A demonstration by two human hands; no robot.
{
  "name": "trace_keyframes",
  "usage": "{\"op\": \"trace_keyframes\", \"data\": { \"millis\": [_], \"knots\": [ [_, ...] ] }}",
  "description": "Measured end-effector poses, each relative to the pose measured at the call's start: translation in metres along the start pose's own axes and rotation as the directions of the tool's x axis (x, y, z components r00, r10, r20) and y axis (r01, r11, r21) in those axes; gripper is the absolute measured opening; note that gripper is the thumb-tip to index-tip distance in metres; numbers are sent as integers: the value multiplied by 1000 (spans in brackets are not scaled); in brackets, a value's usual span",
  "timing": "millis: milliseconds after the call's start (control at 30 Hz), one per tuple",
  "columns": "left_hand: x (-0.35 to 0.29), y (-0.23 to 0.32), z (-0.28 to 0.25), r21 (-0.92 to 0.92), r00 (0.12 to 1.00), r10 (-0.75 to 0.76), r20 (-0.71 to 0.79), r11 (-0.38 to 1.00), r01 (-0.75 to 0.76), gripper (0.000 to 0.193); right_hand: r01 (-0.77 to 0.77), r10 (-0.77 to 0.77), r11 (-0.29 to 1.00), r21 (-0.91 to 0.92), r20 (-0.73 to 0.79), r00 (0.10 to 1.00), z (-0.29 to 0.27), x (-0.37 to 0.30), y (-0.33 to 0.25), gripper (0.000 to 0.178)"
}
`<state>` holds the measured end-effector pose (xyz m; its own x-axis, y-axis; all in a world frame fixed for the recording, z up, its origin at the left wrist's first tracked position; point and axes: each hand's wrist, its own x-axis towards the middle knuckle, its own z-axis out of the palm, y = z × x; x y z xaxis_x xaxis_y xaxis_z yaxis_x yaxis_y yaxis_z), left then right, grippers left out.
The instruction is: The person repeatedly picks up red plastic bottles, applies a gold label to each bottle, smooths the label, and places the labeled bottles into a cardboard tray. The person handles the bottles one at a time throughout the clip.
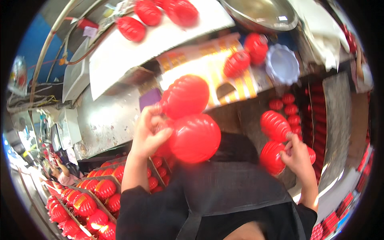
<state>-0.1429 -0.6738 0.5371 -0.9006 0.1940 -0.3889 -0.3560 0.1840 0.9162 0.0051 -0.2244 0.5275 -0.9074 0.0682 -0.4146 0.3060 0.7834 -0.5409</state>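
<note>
My left hand (pixel 146 134) is closed round the narrow ends of glossy red ribbed lantern-shaped pieces. One ribbed piece (pixel 186 96) points away from me, and a rounder-looking piece (pixel 196 138) sits just nearer, touching it. A bit of red below them is partly hidden. Over on the right, my right hand (pixel 297 156) pinches similar pieces by their ends: an upper one (pixel 275 125), a lower one (pixel 273 156), and part of another (pixel 311 155) showing behind the hand. Both groups are held up in front of my dark apron (pixel 240 184).
Beyond my hands, red pieces (pixel 237 64) stand on a yellow-and-white patterned sheet (pixel 246 82), beside a pale lavender basin (pixel 282 64). A large metal bowl (pixel 260 14) and a white board (pixel 160 38) lie farther back. Crates of red pieces (pixel 85 205) fill the lower left.
</note>
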Motion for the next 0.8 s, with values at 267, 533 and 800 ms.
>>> {"op": "trace_keyframes", "data": {
  "millis": [267, 533, 800],
  "knots": [
    [54, 43, -154, 419, 911, 222, -349, 906, -60, 47, 517, -511, 856, 24, 191, 838, -1, 158, -223, 54],
    [172, 87, -267, 701, 942, 198, -271, 711, 52, 50, 757, -695, 631, -169, 310, 649, 43, 311, -396, 43],
    [254, 104, -306, 768, 986, 82, -145, 638, 60, 54, 787, -690, 594, -167, 398, 605, 78, 393, -468, 38]
  ]
}}
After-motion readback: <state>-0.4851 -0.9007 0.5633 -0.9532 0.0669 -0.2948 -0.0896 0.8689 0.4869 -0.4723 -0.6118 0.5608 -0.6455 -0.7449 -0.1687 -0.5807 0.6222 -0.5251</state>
